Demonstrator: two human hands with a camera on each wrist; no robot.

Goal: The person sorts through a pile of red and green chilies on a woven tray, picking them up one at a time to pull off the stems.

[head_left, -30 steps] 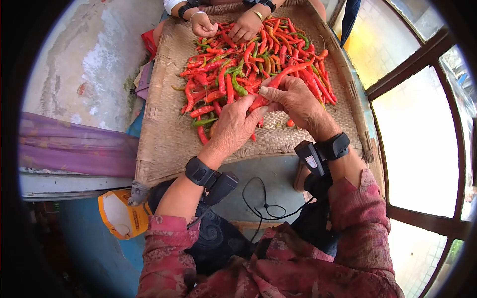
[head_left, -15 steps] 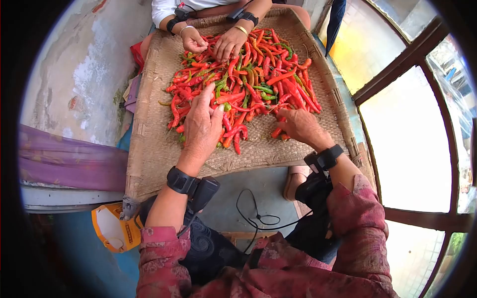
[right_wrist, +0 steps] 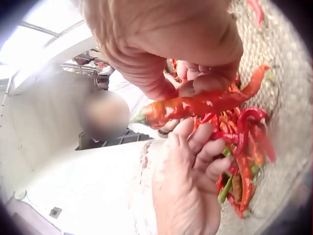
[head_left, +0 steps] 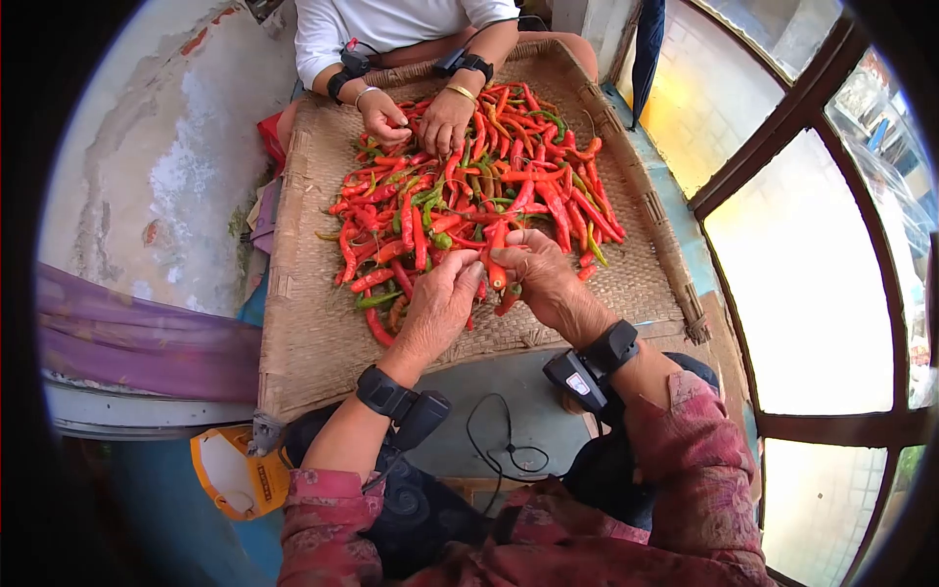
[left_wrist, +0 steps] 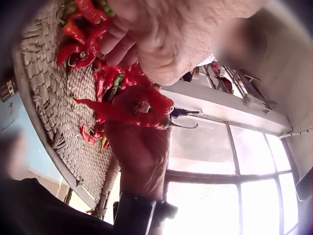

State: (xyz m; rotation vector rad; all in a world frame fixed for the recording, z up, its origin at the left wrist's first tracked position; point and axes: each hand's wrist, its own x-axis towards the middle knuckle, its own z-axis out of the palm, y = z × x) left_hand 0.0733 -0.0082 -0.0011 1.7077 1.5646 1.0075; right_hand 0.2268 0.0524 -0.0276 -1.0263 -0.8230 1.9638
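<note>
A person sits at a big woven tray full of chili peppers. Both hands are up, just over the near edge of the pile. They hold one red chili between them.

The left hand has its fingers curled round one end of the red chili. The right hand pinches the other part with its fingers and thumb. In the right wrist view, the chili lies across, tucked under the right hand's fingers, with its green stem end sticking out to the side. The left hand is just below it, touching it. In the left wrist view the red chili has a thin curled stem at its end.

It looks like the chilies get worked on one at a time. This one is in hand now, and its stem is still on. Most of the pile still lies on the tray, red ones mixed with some green ones, so I think a lot is left to do. I cannot tell which chilies are done.

Across the tray, a second person's hands rest on the far side of the pile. A yellow packet lies on the floor near the tray's corner.
</note>
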